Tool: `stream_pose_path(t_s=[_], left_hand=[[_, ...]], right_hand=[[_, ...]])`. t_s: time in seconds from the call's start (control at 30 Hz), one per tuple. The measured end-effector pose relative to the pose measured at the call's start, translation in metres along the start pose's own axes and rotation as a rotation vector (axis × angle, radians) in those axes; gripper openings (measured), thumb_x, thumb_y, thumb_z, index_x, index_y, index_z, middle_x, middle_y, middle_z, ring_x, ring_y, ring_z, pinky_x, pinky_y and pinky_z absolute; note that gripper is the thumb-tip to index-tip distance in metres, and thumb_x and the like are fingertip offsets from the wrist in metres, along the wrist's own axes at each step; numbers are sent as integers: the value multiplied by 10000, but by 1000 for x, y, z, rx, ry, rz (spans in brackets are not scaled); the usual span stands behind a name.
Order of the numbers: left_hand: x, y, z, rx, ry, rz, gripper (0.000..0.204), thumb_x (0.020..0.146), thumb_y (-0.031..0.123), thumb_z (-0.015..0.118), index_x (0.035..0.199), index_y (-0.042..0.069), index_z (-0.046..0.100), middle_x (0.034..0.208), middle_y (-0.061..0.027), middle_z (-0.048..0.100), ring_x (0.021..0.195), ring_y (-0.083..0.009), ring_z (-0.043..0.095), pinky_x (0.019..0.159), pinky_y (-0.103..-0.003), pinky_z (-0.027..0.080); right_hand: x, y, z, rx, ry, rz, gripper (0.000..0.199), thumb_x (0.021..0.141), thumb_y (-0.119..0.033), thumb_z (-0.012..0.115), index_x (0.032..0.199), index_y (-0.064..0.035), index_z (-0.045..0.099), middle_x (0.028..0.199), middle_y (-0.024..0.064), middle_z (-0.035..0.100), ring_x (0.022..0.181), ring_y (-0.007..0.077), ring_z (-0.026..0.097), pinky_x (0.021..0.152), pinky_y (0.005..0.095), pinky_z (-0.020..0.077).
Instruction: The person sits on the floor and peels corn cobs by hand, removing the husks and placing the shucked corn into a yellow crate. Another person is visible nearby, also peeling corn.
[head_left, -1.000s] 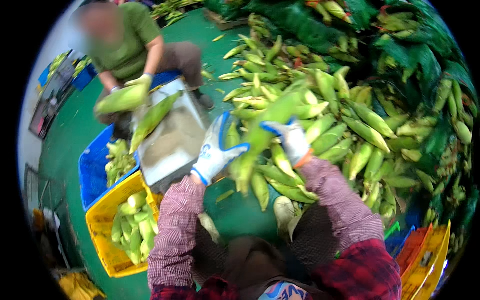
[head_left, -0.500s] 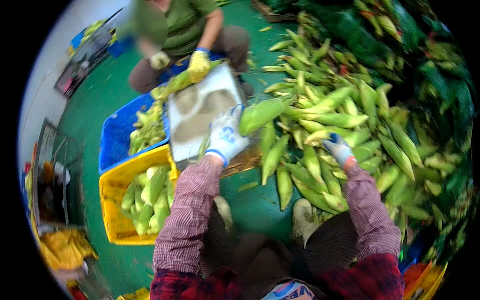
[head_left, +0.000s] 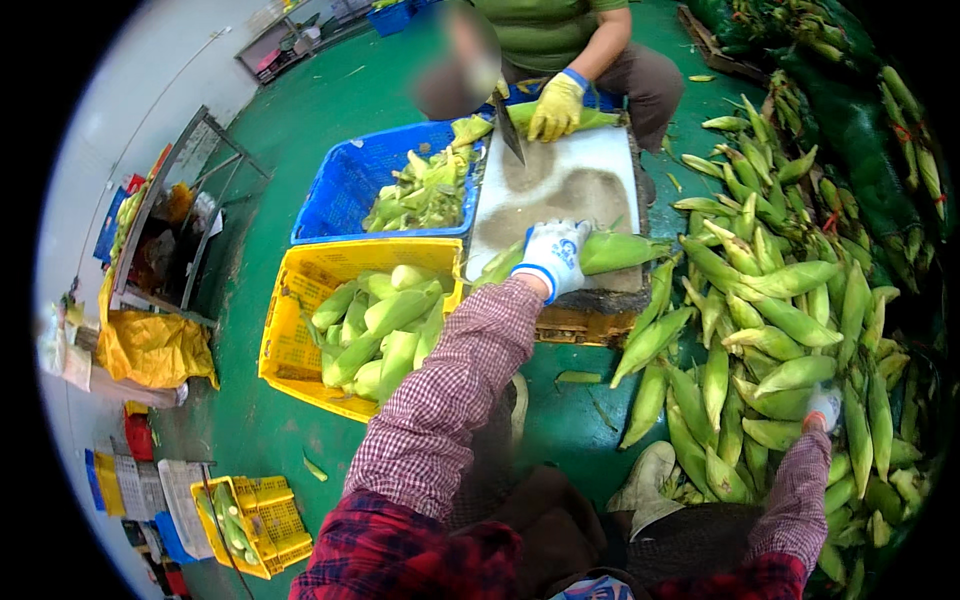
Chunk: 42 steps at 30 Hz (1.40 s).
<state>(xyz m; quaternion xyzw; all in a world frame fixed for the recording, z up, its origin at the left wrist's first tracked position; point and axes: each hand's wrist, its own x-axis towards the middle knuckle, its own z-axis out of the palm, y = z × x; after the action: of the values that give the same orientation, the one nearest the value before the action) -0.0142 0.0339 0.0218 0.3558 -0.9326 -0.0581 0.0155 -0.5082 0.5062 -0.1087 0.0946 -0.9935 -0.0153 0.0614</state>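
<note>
My left hand (head_left: 556, 258), in a white glove with blue print, is closed over a green unpeeled ear of corn (head_left: 618, 252) at the near edge of a white cutting board (head_left: 487, 212). The husk shows on both sides of the glove. My right hand (head_left: 825, 408), also gloved, reaches into the right side of a heap of unpeeled corn (head_left: 785, 335). Motion smears it, and its fingers cannot be made out. Across the board, a co-worker's yellow-gloved hand (head_left: 557, 106) rests on another ear, while their other hand holds a cleaver (head_left: 508, 130).
Left of the board stand a blue crate (head_left: 345, 175) of husk trimmings and a yellow crate (head_left: 285, 345) of corn ears. A smaller yellow crate (head_left: 275, 520) is at the lower left. Green net sacks (head_left: 850, 120) lie at the far right; a metal rack (head_left: 190, 200) stands by the wall.
My left hand has brought its ear from the board's right side onto its near edge. My right hand has moved deeper into the heap, toward me. The view has swung, and the cleaver now shows.
</note>
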Motion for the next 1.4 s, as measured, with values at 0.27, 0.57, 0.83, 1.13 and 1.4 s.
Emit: stream_pose_path(t_s=[0.27, 0.57, 0.83, 1.13, 1.4], left_hand=[[1, 3, -6, -45, 121, 6, 575, 716, 210, 736, 1262, 125, 577, 1198, -158, 642, 1132, -332, 613, 965, -458, 463], [23, -16, 17, 244, 189, 26, 580, 859, 253, 586, 1407, 80, 507, 1269, -168, 613, 1139, -298, 617, 978, -452, 475], [8, 30, 0, -103, 437, 79, 686, 775, 180, 733, 1413, 65, 509, 1387, -206, 542, 1276, -379, 515, 1101, -463, 377], [-9, 89, -8, -225, 429, 399, 685, 769, 212, 762, 1397, 64, 532, 1329, -206, 580, 1217, -383, 544, 1071, -475, 399], [-36, 125, 18, -459, 233, 420, 723, 788, 316, 755, 1424, 84, 499, 1387, -219, 545, 1270, -384, 517, 1097, -477, 384]], right_hand=[[37, -53, 25, -190, -182, 70, 756, 953, -541, 513, 1436, 36, 440, 1324, 258, 603, 1180, 373, 624, 999, 492, 481], [57, -55, 60, 50, -369, 73, 865, 916, -642, 519, 1505, -20, 400, 1553, 218, 394, 1436, 393, 364, 1197, 445, 259], [19, -69, 36, 408, -545, -38, 778, 692, -462, 864, 1282, -8, 639, 1164, 193, 703, 1038, 300, 686, 868, 415, 553], [-67, -122, -14, 558, -680, 109, 967, 614, -267, 869, 1437, 17, 450, 1400, 259, 546, 1264, 372, 565, 1053, 418, 472], [-130, -151, -63, 456, -664, -247, 914, 584, -284, 871, 1369, 38, 530, 1332, 242, 604, 1233, 357, 585, 1025, 406, 479]])
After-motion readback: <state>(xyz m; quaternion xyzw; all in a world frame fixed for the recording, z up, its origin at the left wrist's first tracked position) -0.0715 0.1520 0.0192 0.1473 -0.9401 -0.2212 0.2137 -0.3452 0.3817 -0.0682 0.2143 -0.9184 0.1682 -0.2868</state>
